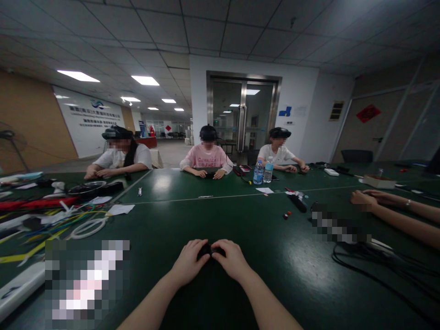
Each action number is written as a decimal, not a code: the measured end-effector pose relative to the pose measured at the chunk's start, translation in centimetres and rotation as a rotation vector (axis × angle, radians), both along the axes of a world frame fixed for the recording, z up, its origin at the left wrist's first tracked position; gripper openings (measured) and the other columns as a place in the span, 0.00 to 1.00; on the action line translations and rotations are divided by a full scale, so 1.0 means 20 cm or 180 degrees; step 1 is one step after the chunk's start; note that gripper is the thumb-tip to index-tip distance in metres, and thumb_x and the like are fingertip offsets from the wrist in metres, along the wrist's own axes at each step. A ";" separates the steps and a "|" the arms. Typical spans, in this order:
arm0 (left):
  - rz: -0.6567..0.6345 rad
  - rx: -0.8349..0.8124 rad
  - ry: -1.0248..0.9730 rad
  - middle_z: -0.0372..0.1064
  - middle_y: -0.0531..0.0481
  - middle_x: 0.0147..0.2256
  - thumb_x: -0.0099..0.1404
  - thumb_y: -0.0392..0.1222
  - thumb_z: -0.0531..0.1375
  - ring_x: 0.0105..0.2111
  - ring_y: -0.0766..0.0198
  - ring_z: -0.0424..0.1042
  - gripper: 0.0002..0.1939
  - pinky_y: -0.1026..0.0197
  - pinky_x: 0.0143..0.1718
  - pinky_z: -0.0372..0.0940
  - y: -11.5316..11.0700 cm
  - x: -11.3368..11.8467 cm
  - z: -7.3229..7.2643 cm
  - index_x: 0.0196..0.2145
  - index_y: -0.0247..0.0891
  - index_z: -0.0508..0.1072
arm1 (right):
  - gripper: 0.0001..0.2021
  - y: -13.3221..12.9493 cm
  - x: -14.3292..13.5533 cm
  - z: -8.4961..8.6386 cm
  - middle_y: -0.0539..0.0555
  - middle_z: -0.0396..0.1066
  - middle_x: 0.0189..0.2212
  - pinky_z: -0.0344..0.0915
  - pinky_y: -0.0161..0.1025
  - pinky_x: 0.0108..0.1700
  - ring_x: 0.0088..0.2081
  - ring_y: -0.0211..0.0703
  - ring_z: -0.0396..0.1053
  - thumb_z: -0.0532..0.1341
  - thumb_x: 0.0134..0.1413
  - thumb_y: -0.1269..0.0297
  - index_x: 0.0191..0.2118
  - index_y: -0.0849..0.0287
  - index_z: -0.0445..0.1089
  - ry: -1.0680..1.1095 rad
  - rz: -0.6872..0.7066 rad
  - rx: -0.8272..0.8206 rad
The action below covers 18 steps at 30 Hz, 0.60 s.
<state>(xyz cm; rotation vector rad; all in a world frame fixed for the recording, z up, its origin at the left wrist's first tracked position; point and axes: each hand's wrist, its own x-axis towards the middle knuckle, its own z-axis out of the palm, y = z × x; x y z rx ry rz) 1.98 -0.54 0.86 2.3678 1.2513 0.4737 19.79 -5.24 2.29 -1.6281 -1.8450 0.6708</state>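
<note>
Close together on the dark green table, my two hands meet around a small black object. My left hand curls over its left side, with thumb and fingers bent round it. From the right, my right hand closes on the other side, its thumb near my left thumb. The fingers hide most of the object, so its shape cannot be made out.
Cables and a red tool crowd the left side. Two water bottles stand further back. Black cables and another person's hands are at the right. Three people in headsets sit across the table.
</note>
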 end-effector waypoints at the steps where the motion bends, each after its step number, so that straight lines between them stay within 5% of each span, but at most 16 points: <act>1: 0.0008 -0.0024 0.0016 0.61 0.47 0.53 0.62 0.49 0.51 0.54 0.57 0.58 0.24 0.54 0.55 0.54 0.00 0.00 0.01 0.55 0.40 0.61 | 0.12 0.00 0.00 0.00 0.47 0.68 0.46 0.53 0.45 0.54 0.50 0.43 0.62 0.57 0.52 0.61 0.43 0.47 0.69 -0.0001 -0.0004 -0.0012; 18: -0.0026 0.0040 0.0072 0.63 0.47 0.51 0.61 0.45 0.52 0.52 0.57 0.60 0.22 0.54 0.54 0.54 0.00 0.01 0.01 0.53 0.41 0.64 | 0.11 0.01 0.00 -0.01 0.47 0.69 0.44 0.54 0.44 0.53 0.49 0.43 0.63 0.57 0.51 0.62 0.42 0.47 0.69 -0.0081 0.0042 0.0089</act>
